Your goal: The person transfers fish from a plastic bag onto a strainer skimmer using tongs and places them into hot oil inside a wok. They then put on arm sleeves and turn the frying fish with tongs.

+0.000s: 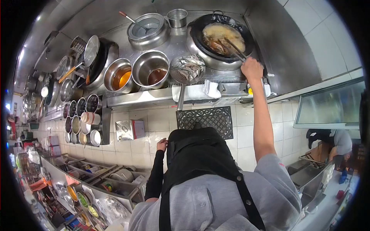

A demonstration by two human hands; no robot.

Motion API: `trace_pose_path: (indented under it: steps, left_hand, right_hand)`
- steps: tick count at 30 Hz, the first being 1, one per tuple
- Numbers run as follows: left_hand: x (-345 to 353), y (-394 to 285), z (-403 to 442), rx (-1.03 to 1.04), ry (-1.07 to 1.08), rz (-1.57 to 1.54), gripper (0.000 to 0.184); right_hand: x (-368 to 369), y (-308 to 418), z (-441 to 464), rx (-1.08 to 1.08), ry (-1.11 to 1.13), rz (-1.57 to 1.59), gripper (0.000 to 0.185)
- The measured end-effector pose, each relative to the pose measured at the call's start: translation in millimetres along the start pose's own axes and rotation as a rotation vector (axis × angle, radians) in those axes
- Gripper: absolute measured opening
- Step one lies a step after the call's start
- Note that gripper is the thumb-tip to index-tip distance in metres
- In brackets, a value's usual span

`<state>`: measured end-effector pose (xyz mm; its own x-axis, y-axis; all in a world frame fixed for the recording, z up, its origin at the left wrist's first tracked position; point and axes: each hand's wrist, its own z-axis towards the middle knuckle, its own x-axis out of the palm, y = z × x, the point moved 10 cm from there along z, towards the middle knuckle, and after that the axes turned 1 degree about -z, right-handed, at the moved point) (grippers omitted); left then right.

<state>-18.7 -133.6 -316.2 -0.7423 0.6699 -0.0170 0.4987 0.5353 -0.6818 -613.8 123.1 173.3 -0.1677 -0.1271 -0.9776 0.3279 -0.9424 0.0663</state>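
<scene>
My right hand (252, 69) is closed round a pair of tongs (236, 52). Their tips reach into a black wok (248, 36) of bubbling oil (221, 30), where browned pieces of food (217, 45), perhaps fish, are frying. Left of the wok, a strainer ladle (181, 96) heaped with small silvery fish (189, 66) rests at the stove's edge, its handle pointing towards me. My left hand (162, 144) hangs low beside my apron, near no utensil. Its fingers look partly curled, and I cannot make out whether they hold anything.
Steel pots (151, 69) with reddish liquid stand left of the strainer ladle, and a large pot (148, 32) with a ladle sits behind. White cloths (196, 91) lie on the stove's front ledge. A black mat (206, 119) and a square tin (125, 130) are on the floor. Another person (341, 144) is at far right.
</scene>
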Motion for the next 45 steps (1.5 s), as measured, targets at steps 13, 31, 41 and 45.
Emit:
trace_pose_path:
  steps: [13,31,41,45]
  left_hand:
    - [-43,75,-28,-0.068,-0.083,0.542,0.036]
    - [-21,2,3,-0.021,0.033,0.332,0.046]
    - [-40,29,6,-0.03,-0.007,0.252,0.039]
    - [-45,38,10,-0.061,-0.022,0.158,0.039]
  right_hand:
    - [-4,76,-149,-0.204,0.163,0.042,0.017]
    - [39,104,-101,-0.32,-0.044,-0.196,0.017]
    - [42,100,-88,-0.425,-0.015,-0.38,0.021]
    - [38,98,-90,-0.432,0.01,-0.416,0.021]
